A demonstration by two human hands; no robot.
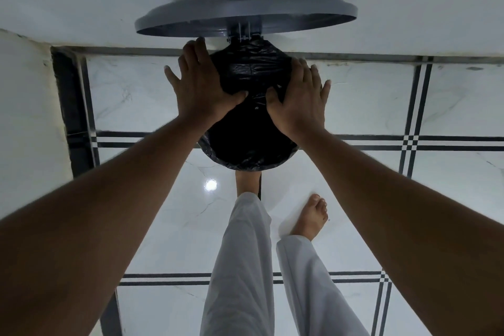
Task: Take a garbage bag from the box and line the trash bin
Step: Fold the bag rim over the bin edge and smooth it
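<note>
Below the wrists the black garbage bag is folded over the round rim of the trash bin, whose mouth faces up; the left hand and right hand press spread, straight fingers on its two sides, under the raised grey lid.

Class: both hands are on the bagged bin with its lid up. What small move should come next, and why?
Probably lift both hands away. The black garbage bag already wraps the rim, the left hand and right hand lie flat on it, and the lid stands open.
</note>
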